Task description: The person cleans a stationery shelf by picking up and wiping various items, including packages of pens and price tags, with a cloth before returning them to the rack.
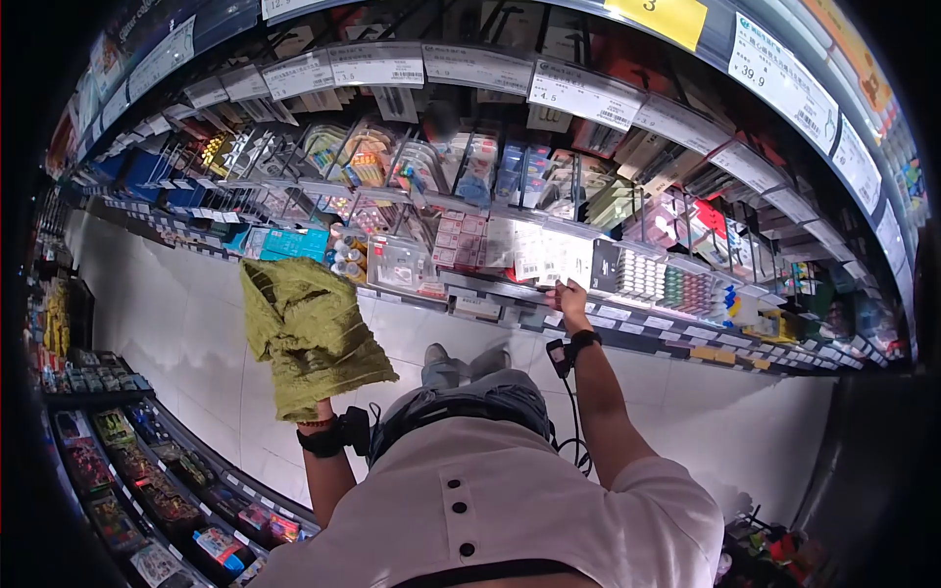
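Note:
A crumpled yellow-green cloth [314, 333] hangs over my left hand, at the left of the view. It hides nearly all of that hand; only the wrist with its black strap shows below. My right hand [569, 297] is at the front edge of the lower shelf, its fingers bent together at the lower edge of a white card pack [552, 257]. Beside that pack lie a black pack [604, 265] and rows of small white items [640, 274]. Pink-and-white boxes [459, 240] stand to the left of it.
Hooks with hanging packs and price labels [583, 95] fill the shelving above. A clear plastic box [397, 265] and blue boxes [294, 243] sit on the lower shelf. Another stocked shelf [167, 480] curves round the lower left. Pale floor tiles [186, 333] lie between.

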A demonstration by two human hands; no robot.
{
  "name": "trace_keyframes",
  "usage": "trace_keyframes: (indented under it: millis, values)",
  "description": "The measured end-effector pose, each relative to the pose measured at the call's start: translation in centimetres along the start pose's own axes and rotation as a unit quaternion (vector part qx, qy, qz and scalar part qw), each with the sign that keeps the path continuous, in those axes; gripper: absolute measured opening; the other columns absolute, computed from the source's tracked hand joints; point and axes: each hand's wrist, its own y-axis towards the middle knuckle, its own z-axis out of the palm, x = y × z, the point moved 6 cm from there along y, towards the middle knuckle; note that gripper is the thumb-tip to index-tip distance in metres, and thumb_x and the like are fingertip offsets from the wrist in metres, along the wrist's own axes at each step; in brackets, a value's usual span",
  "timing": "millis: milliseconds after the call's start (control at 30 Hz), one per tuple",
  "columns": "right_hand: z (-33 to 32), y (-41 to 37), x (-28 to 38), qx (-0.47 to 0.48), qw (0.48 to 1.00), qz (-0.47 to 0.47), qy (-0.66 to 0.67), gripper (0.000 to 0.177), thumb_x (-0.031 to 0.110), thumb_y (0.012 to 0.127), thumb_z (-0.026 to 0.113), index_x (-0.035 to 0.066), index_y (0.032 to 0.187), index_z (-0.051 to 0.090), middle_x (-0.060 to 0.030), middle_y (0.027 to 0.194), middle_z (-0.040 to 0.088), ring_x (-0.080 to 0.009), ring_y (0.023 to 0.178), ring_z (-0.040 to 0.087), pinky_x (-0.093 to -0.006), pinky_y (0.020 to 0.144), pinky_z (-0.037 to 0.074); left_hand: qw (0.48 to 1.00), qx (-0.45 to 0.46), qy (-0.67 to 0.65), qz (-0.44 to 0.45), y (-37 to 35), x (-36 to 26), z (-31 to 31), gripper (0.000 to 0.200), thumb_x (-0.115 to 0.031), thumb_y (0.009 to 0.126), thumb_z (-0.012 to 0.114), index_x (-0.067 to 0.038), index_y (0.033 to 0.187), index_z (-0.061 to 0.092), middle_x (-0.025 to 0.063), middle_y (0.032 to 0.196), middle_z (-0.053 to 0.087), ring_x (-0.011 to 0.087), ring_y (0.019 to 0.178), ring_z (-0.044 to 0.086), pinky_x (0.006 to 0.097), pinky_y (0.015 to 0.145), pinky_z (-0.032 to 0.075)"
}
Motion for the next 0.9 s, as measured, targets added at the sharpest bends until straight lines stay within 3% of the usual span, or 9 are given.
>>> trace_keyframes:
  millis: [100, 267, 333, 367, 500, 533, 600, 767, 900]
  values:
    - [-1.3, -0.7, 1.7, -0.027, 0.998, -0.04, 0.051, 0.013, 0.01, 0.084, 0.051, 0.0, 0.077, 0.054, -0.0104, 0.058, 0.058, -0.0155, 0.041, 0.053, -0.0254, 0.038, 0.042, 1.0, 0.004, -0.004, -0.002, 0.7, 0.1, 0.8, 0.045, -0.033, 0.086, 0.045, -0.008, 0.123, 0.039, 0.0119, 0.118, 0.048, 0.0283, 0.104, 0.047, 0.0416, 0.089, 0.04]
    - [-5.3, -4.3, 5.1, -0.069, 0.992, -0.102, 0.03, 0.022, 0.012, 0.084, 0.051, 0.0, 0.065, 0.052, -0.0064, 0.051, 0.052, -0.013, 0.04, 0.049, -0.0255, 0.038, 0.04, 0.978, 0.023, -0.182, -0.097, 2.4, 1.9, 2.3, 0.041, -0.023, 0.087, 0.047, -0.007, 0.123, 0.037, 0.0092, 0.117, 0.048, 0.023, 0.103, 0.049, 0.0397, 0.088, 0.042]
    - [-7.2, -6.3, 6.1, -0.08, 0.986, -0.147, -0.009, 0.025, 0.014, 0.084, 0.051, 0.002, 0.063, 0.052, -0.0039, 0.05, 0.049, -0.0127, 0.039, 0.047, -0.025, 0.039, 0.039, 0.944, 0.105, -0.291, -0.119, 2.9, -1.0, 6.4, 0.038, -0.026, 0.088, 0.043, -0.005, 0.12, 0.042, 0.0107, 0.112, 0.05, 0.0224, 0.099, 0.051, 0.0373, 0.083, 0.045]
    - [-7.9, -8.2, 7.3, -0.098, 0.98, -0.17, -0.04, 0.025, 0.013, 0.084, 0.05, 0.002, 0.062, 0.052, -0.003, 0.05, 0.048, -0.0117, 0.04, 0.046, -0.0246, 0.04, 0.039, 0.906, 0.174, -0.365, -0.127, 2.8, -3.1, 8.5, 0.037, -0.027, 0.089, 0.041, -0.005, 0.119, 0.043, 0.0108, 0.111, 0.051, 0.0225, 0.097, 0.052, 0.0366, 0.082, 0.046]
    - [-10.2, -15.3, 12.0, -0.156, 0.923, -0.254, -0.244, 0.023, 0.013, 0.081, 0.05, -0.002, 0.063, 0.049, -0.0044, 0.047, 0.045, -0.0111, 0.043, 0.045, -0.0282, 0.042, 0.034, 0.939, 0.19, -0.269, -0.095, 3.4, -2.3, 10.8, 0.037, -0.028, 0.09, 0.035, -0.004, 0.117, 0.046, 0.0095, 0.107, 0.055, 0.0225, 0.093, 0.055, 0.0342, 0.079, 0.047]
    - [-9.6, -17.5, 13.8, -0.142, 0.928, -0.249, -0.239, 0.023, 0.013, 0.08, 0.049, -0.002, 0.063, 0.048, -0.0072, 0.047, 0.046, -0.0148, 0.042, 0.045, -0.0305, 0.043, 0.034, 0.945, 0.184, -0.248, -0.107, 3.8, -1.9, 11.1, 0.037, -0.027, 0.09, 0.035, -0.004, 0.117, 0.046, 0.0091, 0.107, 0.055, 0.0225, 0.092, 0.056, 0.0344, 0.079, 0.047]
    - [-9.8, -20.5, 16.0, -0.128, 0.886, -0.263, -0.36, 0.019, 0.011, 0.076, 0.048, -0.004, 0.066, 0.048, -0.0154, 0.048, 0.044, -0.0237, 0.041, 0.043, -0.0345, 0.043, 0.034, 0.884, 0.218, -0.387, -0.144, 3.5, -2.2, 13.3, 0.036, -0.026, 0.09, 0.035, -0.003, 0.116, 0.046, 0.0093, 0.106, 0.056, 0.0216, 0.091, 0.057, 0.0339, 0.078, 0.048]
    - [-6.3, -29.2, 22.1, -0.056, 0.873, -0.306, -0.375, 0.016, 0.008, 0.071, 0.047, -0.004, 0.064, 0.041, -0.0142, 0.047, 0.036, -0.0248, 0.041, 0.037, -0.0326, 0.042, 0.03, 0.947, 0.274, -0.154, -0.066, 1.7, -2.9, 16.1, 0.034, -0.018, 0.088, 0.041, -0.003, 0.118, 0.044, 0.0106, 0.11, 0.054, 0.0222, 0.093, 0.056, 0.0337, 0.078, 0.049]
    - [-3.9, -33.4, 25.1, -0.02, 0.849, -0.391, -0.354, 0.012, 0.005, 0.066, 0.047, -0.002, 0.061, 0.039, -0.0107, 0.049, 0.034, -0.0236, 0.043, 0.036, -0.0293, 0.043, 0.029, 0.915, 0.349, 0.118, 0.162, 0.4, -3.8, 18.8, 0.034, -0.017, 0.088, 0.041, -0.003, 0.119, 0.042, 0.0114, 0.112, 0.053, 0.0231, 0.094, 0.056, 0.0346, 0.078, 0.049]
